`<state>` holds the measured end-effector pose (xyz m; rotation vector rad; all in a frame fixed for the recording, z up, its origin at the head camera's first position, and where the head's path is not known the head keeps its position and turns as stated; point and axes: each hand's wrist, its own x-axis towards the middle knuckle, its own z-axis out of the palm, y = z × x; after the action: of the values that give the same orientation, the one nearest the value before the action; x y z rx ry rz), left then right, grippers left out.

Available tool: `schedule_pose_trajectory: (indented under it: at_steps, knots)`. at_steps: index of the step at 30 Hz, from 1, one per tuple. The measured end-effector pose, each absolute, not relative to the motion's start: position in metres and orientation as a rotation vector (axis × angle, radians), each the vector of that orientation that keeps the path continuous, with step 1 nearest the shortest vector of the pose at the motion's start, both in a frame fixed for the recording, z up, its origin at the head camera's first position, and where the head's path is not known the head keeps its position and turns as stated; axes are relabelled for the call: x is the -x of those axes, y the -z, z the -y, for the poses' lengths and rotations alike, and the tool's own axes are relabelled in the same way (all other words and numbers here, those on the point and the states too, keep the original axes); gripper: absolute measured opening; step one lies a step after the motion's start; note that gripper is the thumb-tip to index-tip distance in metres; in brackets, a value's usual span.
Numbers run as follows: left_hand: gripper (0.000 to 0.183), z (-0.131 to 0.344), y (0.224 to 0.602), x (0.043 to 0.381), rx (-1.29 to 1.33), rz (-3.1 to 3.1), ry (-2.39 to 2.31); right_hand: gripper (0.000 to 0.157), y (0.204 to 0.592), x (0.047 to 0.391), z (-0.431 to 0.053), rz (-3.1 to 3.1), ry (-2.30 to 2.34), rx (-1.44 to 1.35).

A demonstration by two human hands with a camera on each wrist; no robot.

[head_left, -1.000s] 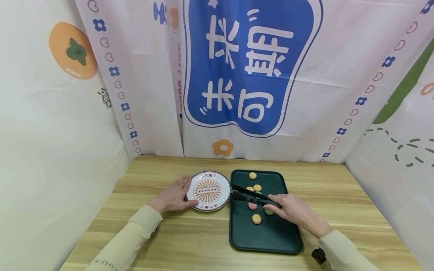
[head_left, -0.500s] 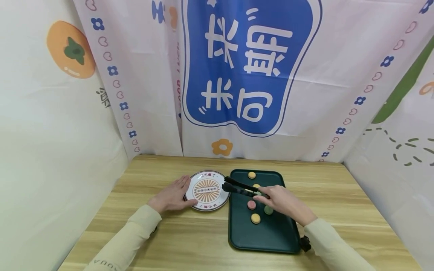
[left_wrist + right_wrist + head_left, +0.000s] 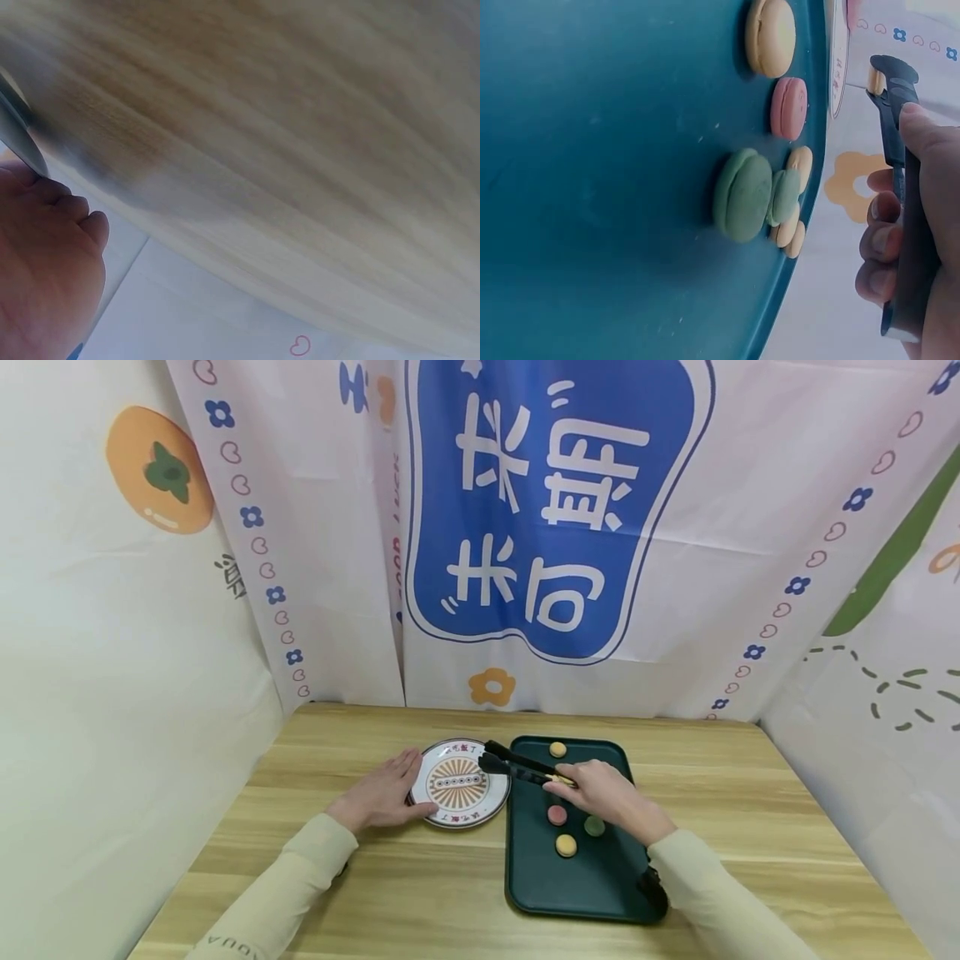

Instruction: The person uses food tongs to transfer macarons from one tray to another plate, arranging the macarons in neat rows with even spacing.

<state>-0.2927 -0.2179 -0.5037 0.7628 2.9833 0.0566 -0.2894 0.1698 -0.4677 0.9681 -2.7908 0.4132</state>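
My right hand (image 3: 606, 797) grips black tongs (image 3: 517, 770), whose tips hang over the right side of a round patterned plate (image 3: 459, 814). A cream-yellow macaron (image 3: 874, 80) sits between the tong tips in the right wrist view; the head view barely shows it. My left hand (image 3: 382, 789) rests on the plate's left rim, fingers extended and thumb along its near edge. On the dark green tray (image 3: 585, 889) lie a pink macaron (image 3: 557, 815), a green macaron (image 3: 595, 826) and a yellow macaron (image 3: 566, 845). Several more, one of them green (image 3: 784, 196), show in the right wrist view.
Plate and tray stand side by side on a wooden table (image 3: 390, 893). Another yellow macaron (image 3: 558, 749) lies near the tray's far edge. A printed cloth (image 3: 337, 643) hangs behind the table, and white walls (image 3: 135, 735) close in both sides.
My right hand has carried the tongs leftward, away from me, so their tips moved from the tray's left edge to over the plate. My left hand stays on the rim.
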Motion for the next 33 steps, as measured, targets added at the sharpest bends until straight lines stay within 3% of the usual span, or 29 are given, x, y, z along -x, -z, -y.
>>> schedule_pose_trajectory:
  at_steps: [20, 33]
  knots:
    - [0.105, 0.219, 0.505, 0.292, -0.799, -3.002, -0.028, 0.032, 0.469, 0.301, -0.145, 2.846, -0.433, -0.920]
    - [0.104, 0.219, 0.506, 0.288, -0.825, -3.027, -0.007, 0.044, 0.473, 0.303, -0.126, 2.919, -0.393, -0.892]
